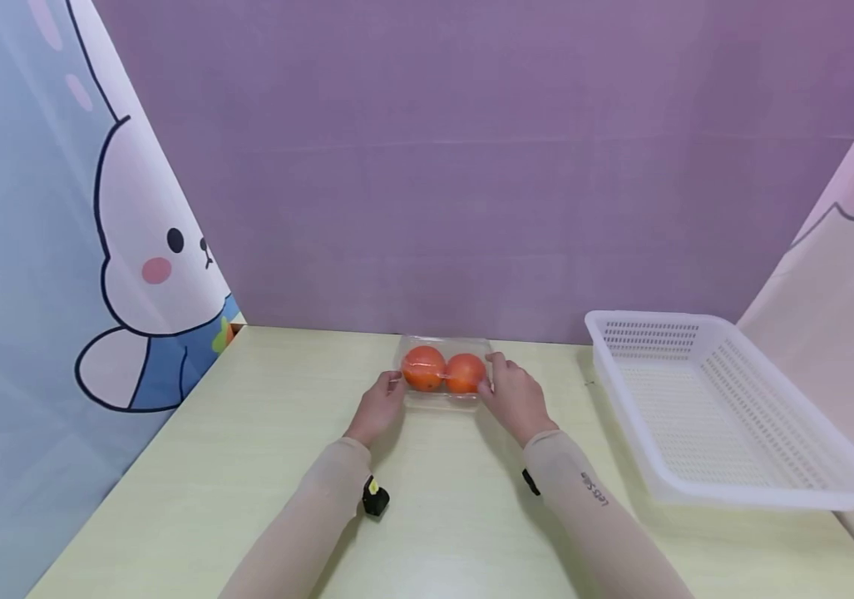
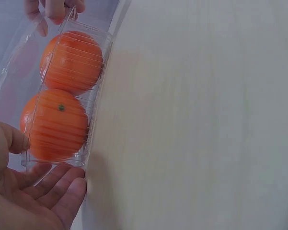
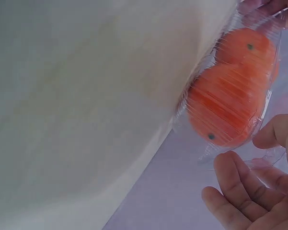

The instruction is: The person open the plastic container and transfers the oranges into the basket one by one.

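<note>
- Clear plastic container (image 1: 441,401): at the far side of the surface (image 1: 307,378), roughly mid-width, just in front of the purple backdrop (image 1: 486,166).
- Contents: two round orange fruits side by side, touching or nearly so; left fruit (image 1: 422,368), right fruit (image 1: 466,373). Small green stem marks visible on both in the right wrist view.
- Container wall ribbed over the fruits; a clear sheet-like part extends beside them in the left wrist view. Lid position: cannot tell.
- Left hand (image 1: 379,408): holds the container's left end, thumb at the rim, fingers along the end wall.
- Right hand (image 1: 516,402): holds the right end, thumb at the near corner, index finger toward the far corner.
- Hands apart from each other, container between them.
- White basket (image 1: 771,497): perforated, rectangular, on the surface to the right, well apart from the container; interior visible from above.
- Sleeves (image 1: 307,507): beige; dark lettering on the right one. Small black device (image 1: 376,497) at the left wrist.
- Left side: blue cloth (image 1: 7,249) with a cartoon rabbit (image 1: 145,241). Right side: pale pink cloth (image 1: 831,333).
</note>
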{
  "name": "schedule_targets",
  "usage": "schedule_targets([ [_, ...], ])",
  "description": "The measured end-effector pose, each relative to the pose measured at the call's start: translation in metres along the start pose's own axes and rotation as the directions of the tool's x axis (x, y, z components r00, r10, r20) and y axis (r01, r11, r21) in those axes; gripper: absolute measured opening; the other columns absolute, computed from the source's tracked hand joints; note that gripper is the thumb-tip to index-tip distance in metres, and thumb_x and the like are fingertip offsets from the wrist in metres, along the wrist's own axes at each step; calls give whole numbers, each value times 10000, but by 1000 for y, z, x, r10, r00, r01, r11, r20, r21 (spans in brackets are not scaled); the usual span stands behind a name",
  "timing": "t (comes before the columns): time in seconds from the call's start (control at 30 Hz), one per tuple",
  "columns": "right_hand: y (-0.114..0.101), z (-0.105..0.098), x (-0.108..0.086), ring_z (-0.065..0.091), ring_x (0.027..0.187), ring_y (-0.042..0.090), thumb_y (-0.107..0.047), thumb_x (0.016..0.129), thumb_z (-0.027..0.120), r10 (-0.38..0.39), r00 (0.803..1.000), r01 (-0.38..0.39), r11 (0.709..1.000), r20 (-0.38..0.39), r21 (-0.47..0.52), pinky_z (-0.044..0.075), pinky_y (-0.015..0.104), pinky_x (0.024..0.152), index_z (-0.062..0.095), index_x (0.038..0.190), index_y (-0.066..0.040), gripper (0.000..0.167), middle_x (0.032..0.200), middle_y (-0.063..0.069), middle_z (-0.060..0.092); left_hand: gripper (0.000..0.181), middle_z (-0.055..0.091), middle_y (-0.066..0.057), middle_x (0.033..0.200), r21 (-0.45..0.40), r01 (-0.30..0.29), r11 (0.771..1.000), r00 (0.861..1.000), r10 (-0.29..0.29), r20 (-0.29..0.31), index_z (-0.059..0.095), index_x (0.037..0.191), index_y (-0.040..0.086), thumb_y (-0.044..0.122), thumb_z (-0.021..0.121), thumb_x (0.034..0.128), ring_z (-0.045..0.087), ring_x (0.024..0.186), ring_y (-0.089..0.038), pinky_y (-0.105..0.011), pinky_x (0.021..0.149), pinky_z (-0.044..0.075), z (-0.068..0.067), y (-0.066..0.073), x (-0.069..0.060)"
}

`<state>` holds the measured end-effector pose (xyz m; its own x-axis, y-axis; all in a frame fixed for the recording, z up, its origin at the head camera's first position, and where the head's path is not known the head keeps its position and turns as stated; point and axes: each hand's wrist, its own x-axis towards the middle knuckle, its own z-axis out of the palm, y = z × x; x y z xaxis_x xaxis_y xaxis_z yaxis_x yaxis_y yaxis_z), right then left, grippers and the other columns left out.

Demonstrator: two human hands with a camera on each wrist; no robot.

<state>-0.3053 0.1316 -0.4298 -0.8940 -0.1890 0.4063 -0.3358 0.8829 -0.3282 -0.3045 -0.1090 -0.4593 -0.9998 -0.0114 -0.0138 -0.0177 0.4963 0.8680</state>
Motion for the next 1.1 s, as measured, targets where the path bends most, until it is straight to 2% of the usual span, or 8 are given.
schedule_targets([
  [0.13, 1, 0, 1, 563, 671, 230, -157, 906, 637, 21, 1000, -21, 999, 12, 40, 548, 403, 625, 568, 1289, 0, 420, 822, 79, 617, 504, 559, -190, 1381, -3, 14, 1000, 1000, -14, -3, 445, 1458, 35, 342, 407, 1060, 511, 1290, -348, -503, 1103, 380, 0, 1, -2],
  [0.3, 0, -4, 4, 589, 793, 225, -220, 935, 609, 82, 996, -87, 988, 44, 130, 542, 396, 687, 548, 1360, -41, 465, 929, 77, 623, 509, 552, -190, 1388, -7, 28, 1000, 1000, -28, -4, 438, 1455, 34, 352, 413, 1058, 507, 1292, -344, -503, 1111, 372, 1, 1, -2],
  [0.57, -1, -8, 6, 585, 852, 240, -251, 950, 577, 98, 995, -100, 985, 22, 143, 526, 408, 687, 548, 1391, -77, 475, 972, 71, 619, 508, 544, -206, 1397, -20, 29, 999, 1000, -29, -6, 430, 1453, 21, 332, 422, 1051, 495, 1311, -351, -494, 1118, 367, 2, 2, -2],
  [0.9, 4, -5, 9, 556, 1069, 291, -254, 961, 546, 94, 996, -94, 962, 12, 256, 534, 467, 823, 348, 1521, -87, 617, 1323, 107, 552, 494, 552, -222, 1378, -19, -5, 1000, 1000, 5, -10, 430, 1441, -14, 292, 412, 1053, 496, 1306, -358, -488, 1120, 362, 3, 4, -4],
  [1.1, 4, -6, 11, 563, 1150, 323, -239, 970, 552, 99, 994, -109, 945, 47, 309, 518, 493, 904, 262, 1564, -92, 678, 1405, 124, 498, 474, 571, -223, 1355, -26, -21, 999, 1000, 21, -20, 444, 1420, -28, 270, 416, 1053, 516, 1285, -357, -481, 1109, 376, 3, 3, -4],
])
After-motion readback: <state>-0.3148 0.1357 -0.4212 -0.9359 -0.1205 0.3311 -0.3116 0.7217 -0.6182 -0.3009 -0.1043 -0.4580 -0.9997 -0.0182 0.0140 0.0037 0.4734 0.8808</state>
